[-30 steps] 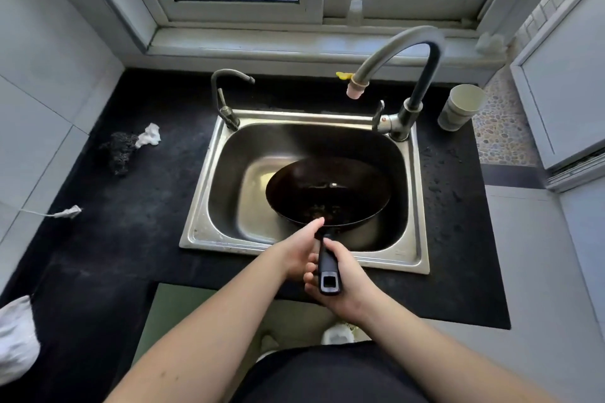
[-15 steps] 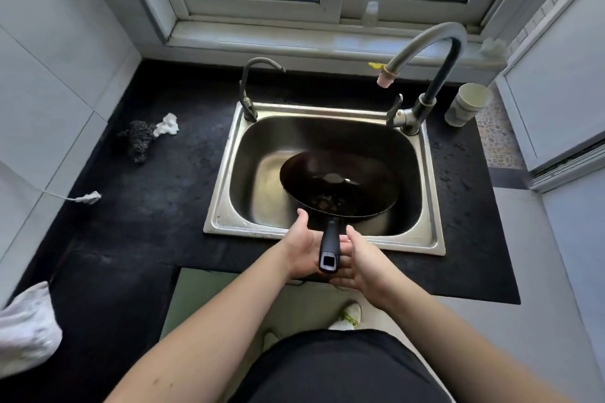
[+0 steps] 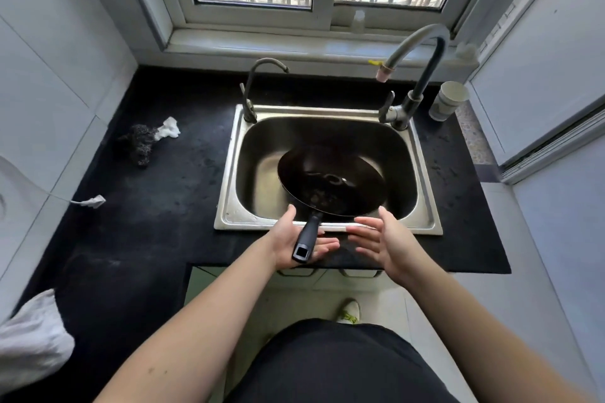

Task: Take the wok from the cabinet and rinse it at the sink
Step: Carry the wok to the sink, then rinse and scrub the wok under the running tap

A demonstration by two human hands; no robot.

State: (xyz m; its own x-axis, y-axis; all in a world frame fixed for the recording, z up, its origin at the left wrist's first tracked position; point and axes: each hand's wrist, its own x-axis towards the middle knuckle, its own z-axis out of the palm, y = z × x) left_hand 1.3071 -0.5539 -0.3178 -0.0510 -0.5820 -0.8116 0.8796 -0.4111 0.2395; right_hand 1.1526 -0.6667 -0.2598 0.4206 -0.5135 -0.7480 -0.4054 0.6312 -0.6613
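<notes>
A dark round wok [image 3: 330, 183] lies tilted inside the steel sink [image 3: 229, 203], with some residue on its inner surface. Its black handle [image 3: 306, 239] sticks out over the sink's front rim toward me. My left hand [image 3: 283, 237] cradles the handle from below, thumb raised and fingers loosely extended under it. To the right of the handle, my right hand [image 3: 383, 242] is apart from it, fingers spread and holding nothing. No water runs from the tall curved faucet [image 3: 422, 52] at the sink's back right.
A smaller faucet [image 3: 252, 91] stands at the sink's back left. Stacked paper cups [image 3: 448, 100] sit on the black counter at the right. A dark scourer [image 3: 140, 144] with a white scrap lies left of the sink. A white cloth [image 3: 29, 347] is at the lower left.
My right hand has let go of the handle and moved off to the right, opening. The wok has settled slightly deeper and to the right in the sink.
</notes>
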